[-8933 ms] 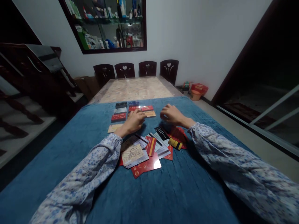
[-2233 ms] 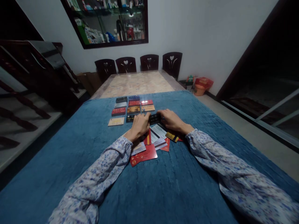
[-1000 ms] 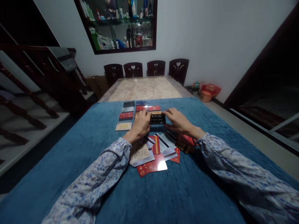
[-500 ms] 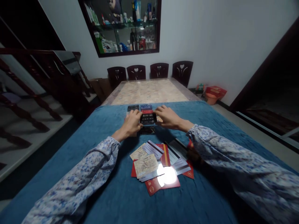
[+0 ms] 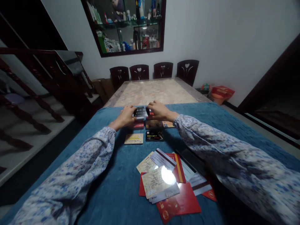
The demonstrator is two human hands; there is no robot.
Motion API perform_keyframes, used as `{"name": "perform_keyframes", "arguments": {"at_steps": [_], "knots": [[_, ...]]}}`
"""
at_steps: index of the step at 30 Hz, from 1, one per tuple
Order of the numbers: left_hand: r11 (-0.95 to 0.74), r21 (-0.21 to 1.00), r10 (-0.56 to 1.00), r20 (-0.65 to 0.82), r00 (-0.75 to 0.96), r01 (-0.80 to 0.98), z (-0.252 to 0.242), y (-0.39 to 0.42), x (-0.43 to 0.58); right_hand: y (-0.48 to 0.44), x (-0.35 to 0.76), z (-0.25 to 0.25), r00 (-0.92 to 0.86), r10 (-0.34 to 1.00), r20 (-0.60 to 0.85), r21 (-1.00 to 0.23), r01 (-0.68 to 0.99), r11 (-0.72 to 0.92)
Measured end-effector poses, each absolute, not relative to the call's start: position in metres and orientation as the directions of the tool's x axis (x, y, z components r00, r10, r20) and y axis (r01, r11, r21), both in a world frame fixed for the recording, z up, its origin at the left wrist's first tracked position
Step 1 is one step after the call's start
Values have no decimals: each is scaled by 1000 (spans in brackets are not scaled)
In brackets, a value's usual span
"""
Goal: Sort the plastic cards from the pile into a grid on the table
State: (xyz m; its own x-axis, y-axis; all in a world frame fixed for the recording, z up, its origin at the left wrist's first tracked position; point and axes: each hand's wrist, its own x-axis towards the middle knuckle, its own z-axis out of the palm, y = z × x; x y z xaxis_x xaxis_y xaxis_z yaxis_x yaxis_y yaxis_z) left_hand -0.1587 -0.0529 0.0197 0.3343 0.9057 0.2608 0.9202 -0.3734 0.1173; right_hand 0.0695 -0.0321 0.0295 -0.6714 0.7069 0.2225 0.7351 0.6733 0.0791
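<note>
A black card [image 5: 140,112] with white print stands tilted up at the far part of the blue cloth. My left hand [image 5: 126,116] pinches its left edge between thumb and fingers. At its right edge are the curled fingers of my right hand [image 5: 159,111]; their contact is partly blurred. Below the hands lie a red card [image 5: 138,125], a dark brown card [image 5: 153,125] and an orange-toned card [image 5: 168,124]. Nearer me are a cream card [image 5: 133,139] and a black VIP card [image 5: 155,136]. Cards behind my fingers are partly hidden.
A loose, overlapping heap of cards [image 5: 161,184] lies close to me, with glare on top. A blue cloth [image 5: 105,190] covers the near table; the bare tabletop [image 5: 150,90] continues behind it. Several dark chairs [image 5: 140,72] stand at the far end.
Both hands have moved away from me and slightly left with the black card. The rows of cards beneath them now show more fully. The view has shifted slightly.
</note>
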Motion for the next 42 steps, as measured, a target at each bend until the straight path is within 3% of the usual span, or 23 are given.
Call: {"name": "perform_keyframes", "arguments": {"at_steps": [19, 24, 42], "knots": [[-298, 135, 947, 170, 274, 945, 4, 31, -179, 40, 28, 10, -601, 783, 160, 49, 797, 601], [-253, 143, 966, 88, 242, 957, 5, 47, -179, 57, 22, 5, -571, 813, 110, 63, 821, 568], [-192, 335, 979, 7, 202, 922, -4, 59, -186, 82, 24, -4, -578, 814, 53, -9, 815, 580]]}}
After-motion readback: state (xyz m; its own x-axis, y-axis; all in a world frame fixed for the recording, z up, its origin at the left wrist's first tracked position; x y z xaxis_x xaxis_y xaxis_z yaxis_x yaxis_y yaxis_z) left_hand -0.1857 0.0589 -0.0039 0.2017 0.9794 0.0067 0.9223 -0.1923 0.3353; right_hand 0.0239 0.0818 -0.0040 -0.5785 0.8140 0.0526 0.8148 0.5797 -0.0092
